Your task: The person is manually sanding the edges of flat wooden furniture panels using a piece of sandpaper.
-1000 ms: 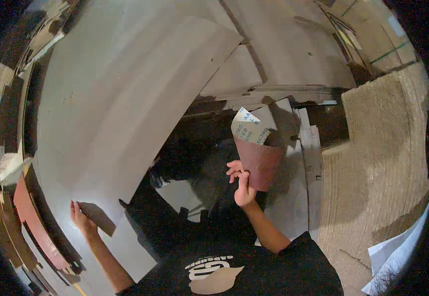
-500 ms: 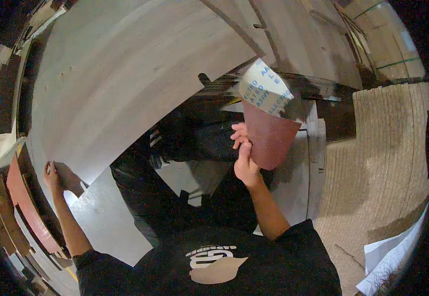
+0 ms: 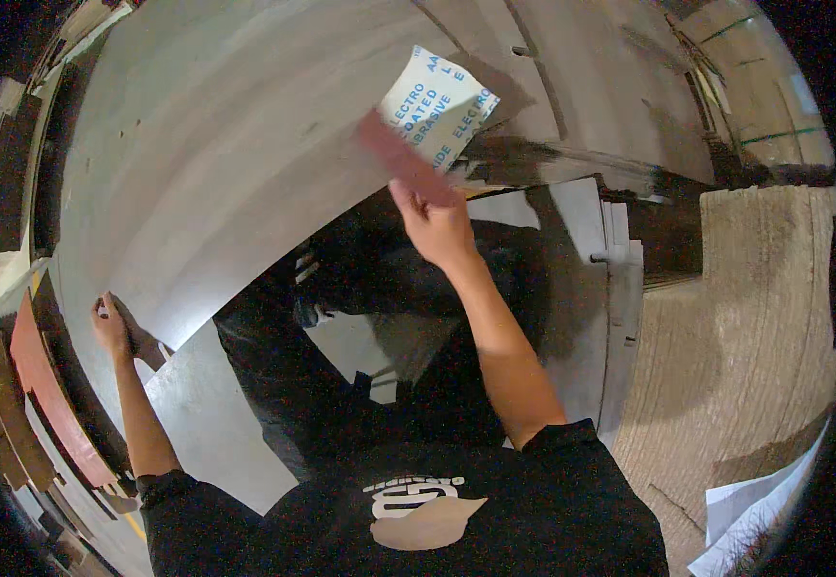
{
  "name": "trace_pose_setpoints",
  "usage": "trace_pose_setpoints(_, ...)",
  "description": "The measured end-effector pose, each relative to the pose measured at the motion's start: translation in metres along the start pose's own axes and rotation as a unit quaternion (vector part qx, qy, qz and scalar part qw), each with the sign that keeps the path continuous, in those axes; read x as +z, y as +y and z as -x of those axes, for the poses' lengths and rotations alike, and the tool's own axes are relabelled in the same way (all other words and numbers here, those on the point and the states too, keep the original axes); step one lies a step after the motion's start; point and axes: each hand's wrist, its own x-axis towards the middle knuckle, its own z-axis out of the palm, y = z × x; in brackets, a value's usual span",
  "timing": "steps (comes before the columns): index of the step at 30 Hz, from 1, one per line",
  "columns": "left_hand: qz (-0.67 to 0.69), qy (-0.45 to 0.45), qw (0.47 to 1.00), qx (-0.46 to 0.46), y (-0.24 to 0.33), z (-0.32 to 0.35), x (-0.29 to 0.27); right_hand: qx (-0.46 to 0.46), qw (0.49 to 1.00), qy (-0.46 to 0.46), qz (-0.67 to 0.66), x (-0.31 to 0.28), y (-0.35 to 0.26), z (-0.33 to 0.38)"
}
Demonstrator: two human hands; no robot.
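Head view: our right hand [image 3: 437, 219], at 12 o'clock, is clamped on a curled sheet of sandpaper [image 3: 442, 106], its pale, blue-printed backing up and its red-brown side blurred near the fingers. We cannot tell whether the sheet touches the big grey-brown board [image 3: 235, 135] behind it. Our left hand [image 3: 111, 329] is at 9 o'clock by the board's lower left part, fingers bent; whether they pinch its edge or only rest there, we cannot tell.

Our dark trousers [image 3: 274, 385] fill the space beneath the board's slanting edge, and the sandpaper and right hand cover part of that edge. A reddish strip [image 3: 50, 392] lies between 8 and 9 o'clock, past the left forearm [image 3: 144, 423]. At 2 o'clock we have a pile of pale sheets [image 3: 579, 288]; at 3 o'clock stands a tall stack of brown ridged layers [image 3: 764, 298], with white papers [image 3: 754, 514] at 4 o'clock.

The board spreads from 9 to 12 o'clock, smooth and faintly streaked, with a bright glint near the left hand. A grey panel [image 3: 211, 433] lies at 8 o'clock, and a pale patch of floor [image 3: 341, 348] shows just below the centre, toward 7. The room is dim, with a green-banded bundle [image 3: 740, 91] farther out at 2 o'clock.
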Motion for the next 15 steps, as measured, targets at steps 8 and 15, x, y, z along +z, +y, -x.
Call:
trace_pose_setpoints(8, -0.096, 0.037, 0.935, 0.339, 0.151, -0.01, 0.0, 0.076, 0.988, 0.001, -0.135, 0.027, 0.017, 0.012)
trace_pose_setpoints(15, -0.018, -0.071, 0.877, 0.475, 0.486, 0.154, -0.001, 0.033, 0.998, 0.026, -0.054, 0.031, 0.044, 0.023)
